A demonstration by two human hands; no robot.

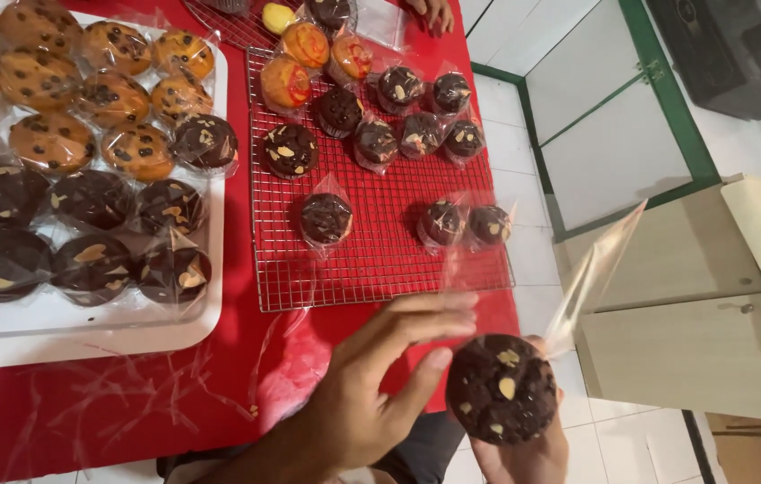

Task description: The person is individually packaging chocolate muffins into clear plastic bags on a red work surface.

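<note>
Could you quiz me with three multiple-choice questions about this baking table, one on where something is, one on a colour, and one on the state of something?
1. Where is the wire cooling rack?
A. on the floor
B. on the red table, right of the white tray
C. on the cabinet

2. What colour is the muffin in the right hand?
A. dark brown
B. yellow
C. pink

3. How is that muffin being held?
A. unwrapped on the rack
B. in a clear plastic bag, with the left hand at the bag
C. inside a closed box

Answers: 1 B, the rack lies on the red table beside the white tray. 2 A, it is chocolate-dark with pale nut slices. 3 B, clear film rises around and above it.
</note>
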